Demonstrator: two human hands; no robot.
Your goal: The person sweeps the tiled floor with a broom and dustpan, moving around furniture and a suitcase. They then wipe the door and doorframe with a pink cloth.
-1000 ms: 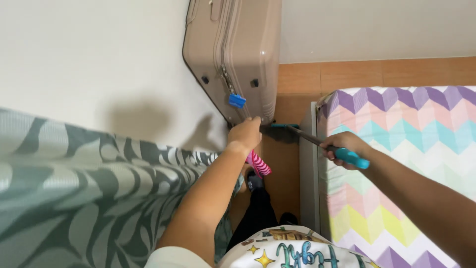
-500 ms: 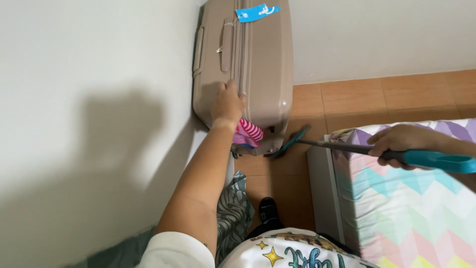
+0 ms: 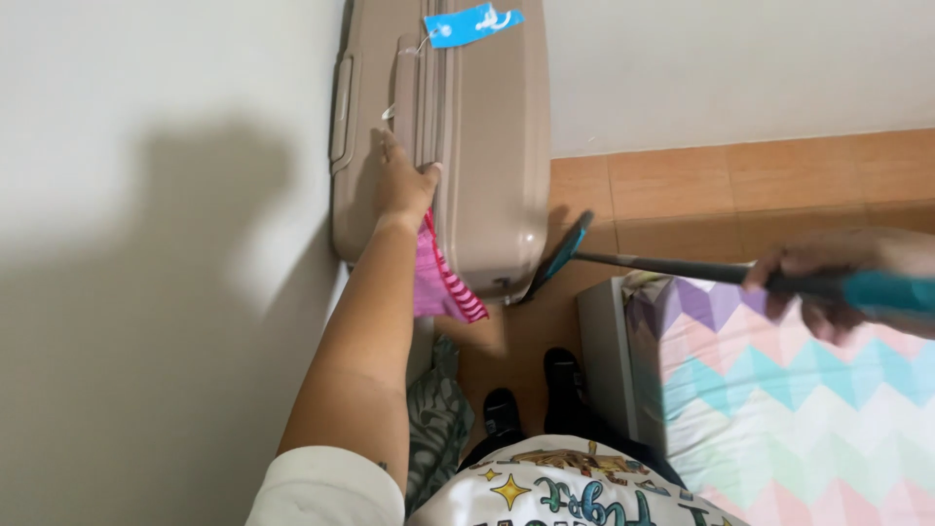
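Head view, from left to right: a plain white wall (image 3: pixel 146 244) fills the left side, and a dark shadow of the person is cast on it. Against this wall a beige hard-shell suitcase (image 3: pixel 487 146) is stood, with a recessed side handle (image 3: pixel 341 112) on its left face and a bright blue paper tag (image 3: pixel 472 23) tied near its top. The left hand (image 3: pixel 404 180) is laid flat against the suitcase just beside its zip seam, fingers spread and pressed to the shell; its grip is apart, and nothing is clamped in it. A pink striped cloth (image 3: pixel 438 278) is seen hanging just below the wrist, between the forearm and the lower edge of the suitcase; what holds it cannot be told. Below it a grey patterned fabric (image 3: pixel 438 429) is seen, and two dark-socked feet (image 3: pixel 531 399) are planted on the orange-brown tiled floor (image 3: pixel 701 185). To the right of the suitcase, the teal head of a long-handled tool (image 3: pixel 565 248) is set near the suitcase's lower right corner, its dark shaft (image 3: pixel 662 265) running rightward. The shaft's teal handle (image 3: pixel 891 292) is held by the right hand (image 3: pixel 828 278), whose grip is closed around it. Under that hand lies a mattress covered in a pastel zigzag sheet (image 3: pixel 779 409), close beside the feet.
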